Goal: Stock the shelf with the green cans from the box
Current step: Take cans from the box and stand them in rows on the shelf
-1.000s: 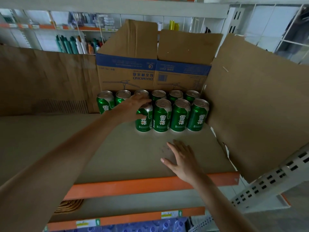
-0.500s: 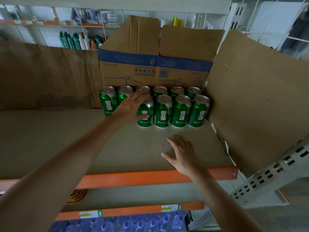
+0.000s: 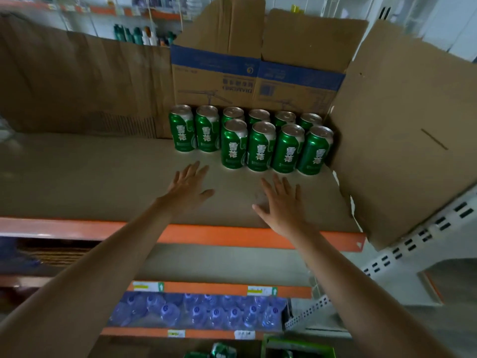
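A cardboard-lined shelf (image 3: 103, 177) with an orange edge is seen in a store. Ten cans (image 3: 258, 148) are stood at its right rear, six behind and four in front. The left hand (image 3: 189, 187) and right hand (image 3: 280, 202) are held flat, fingers straight, nothing gripped.

Four back-row cans (image 3: 259, 115) show only their tops behind the front row (image 3: 260, 148). At the bottom edge of the frame, green cans (image 3: 223, 351) are cut off. The price labels (image 3: 244, 334) just above them are too blurred to read.
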### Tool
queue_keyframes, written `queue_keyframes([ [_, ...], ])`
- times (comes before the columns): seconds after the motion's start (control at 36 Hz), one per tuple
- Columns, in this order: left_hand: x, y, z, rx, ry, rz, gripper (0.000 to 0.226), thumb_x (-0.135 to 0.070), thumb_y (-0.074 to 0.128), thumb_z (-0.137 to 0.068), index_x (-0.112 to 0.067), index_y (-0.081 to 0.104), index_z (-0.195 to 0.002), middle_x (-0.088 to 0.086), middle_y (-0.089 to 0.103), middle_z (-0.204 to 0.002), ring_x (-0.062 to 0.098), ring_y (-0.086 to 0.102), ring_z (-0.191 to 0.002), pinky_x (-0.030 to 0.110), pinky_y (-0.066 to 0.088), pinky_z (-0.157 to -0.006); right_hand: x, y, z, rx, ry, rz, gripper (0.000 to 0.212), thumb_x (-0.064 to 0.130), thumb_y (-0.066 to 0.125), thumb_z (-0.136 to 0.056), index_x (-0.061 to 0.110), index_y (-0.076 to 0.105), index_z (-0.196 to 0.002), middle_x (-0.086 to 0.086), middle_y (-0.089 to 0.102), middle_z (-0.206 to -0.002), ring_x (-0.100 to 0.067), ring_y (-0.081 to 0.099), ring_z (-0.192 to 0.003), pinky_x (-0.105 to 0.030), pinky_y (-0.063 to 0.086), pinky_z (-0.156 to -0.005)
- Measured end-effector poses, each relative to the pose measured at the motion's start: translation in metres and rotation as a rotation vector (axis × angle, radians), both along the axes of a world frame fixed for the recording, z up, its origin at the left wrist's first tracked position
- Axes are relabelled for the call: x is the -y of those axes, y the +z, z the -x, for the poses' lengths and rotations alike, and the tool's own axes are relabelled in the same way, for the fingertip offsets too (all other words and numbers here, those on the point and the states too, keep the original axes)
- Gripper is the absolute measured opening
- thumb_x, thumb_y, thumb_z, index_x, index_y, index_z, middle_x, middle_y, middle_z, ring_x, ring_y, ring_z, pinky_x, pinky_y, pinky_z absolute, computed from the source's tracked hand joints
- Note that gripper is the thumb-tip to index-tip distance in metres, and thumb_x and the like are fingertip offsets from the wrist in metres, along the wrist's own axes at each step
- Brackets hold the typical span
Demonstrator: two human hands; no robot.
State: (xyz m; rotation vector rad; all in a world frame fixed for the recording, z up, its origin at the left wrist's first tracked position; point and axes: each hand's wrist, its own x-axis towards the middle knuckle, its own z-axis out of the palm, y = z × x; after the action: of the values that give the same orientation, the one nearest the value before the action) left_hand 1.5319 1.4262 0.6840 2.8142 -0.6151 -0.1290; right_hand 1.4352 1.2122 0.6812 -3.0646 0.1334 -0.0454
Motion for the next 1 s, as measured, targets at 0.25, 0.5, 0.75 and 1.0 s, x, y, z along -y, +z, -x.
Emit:
queue_keyframes([
  [0.25,-0.004,0.003,0.026,-0.067,-0.016,-0.023,0.071,-0.048,0.045,-0.093,-0.021,0.012,-0.150,0.005,-0.002,-0.158,0.024,0.000,-0.145,0.043,0.001,-0.115,-0.008,0.010,0.001,0.007,-0.003,-0.006,0.073,0.057,0.037,-0.093,0.026,0.005,-0.151,-0.005,0.000,-0.159,-0.030,0.005,-0.145,-0.055,0.006,-0.113],
  [0.5,-0.009,0.011,0.040,-0.081,-0.118,-0.001,0.069,-0.048,0.043,-0.094,-0.023,0.010,-0.150,0.003,0.000,-0.158,0.023,0.001,-0.145,0.042,0.001,-0.116,-0.030,0.020,0.024,-0.026,-0.106,0.017,0.074,0.058,0.035,-0.093,0.025,0.004,-0.151,-0.007,0.001,-0.159,-0.031,0.005,-0.145,-0.053,0.006,-0.114],
  [0.75,-0.027,0.011,0.075,-0.012,-0.287,0.007,0.066,-0.043,0.044,-0.095,-0.020,0.015,-0.149,0.007,0.011,-0.157,0.025,0.011,-0.143,0.042,0.008,-0.115,-0.081,0.013,0.073,-0.015,-0.280,-0.020,0.074,0.051,0.045,-0.092,0.022,0.011,-0.151,-0.010,0.005,-0.159,-0.031,0.008,-0.145,-0.049,0.010,-0.114],
  [1.0,-0.029,-0.002,0.113,0.064,-0.451,0.025,0.065,-0.039,0.046,-0.094,-0.017,0.017,-0.148,0.009,0.009,-0.157,0.026,0.005,-0.144,0.044,0.002,-0.115,-0.107,0.004,0.135,-0.013,-0.397,-0.088,0.074,0.041,0.053,-0.091,0.022,0.012,-0.150,-0.010,0.006,-0.158,-0.030,0.008,-0.145,-0.044,0.012,-0.115],
])
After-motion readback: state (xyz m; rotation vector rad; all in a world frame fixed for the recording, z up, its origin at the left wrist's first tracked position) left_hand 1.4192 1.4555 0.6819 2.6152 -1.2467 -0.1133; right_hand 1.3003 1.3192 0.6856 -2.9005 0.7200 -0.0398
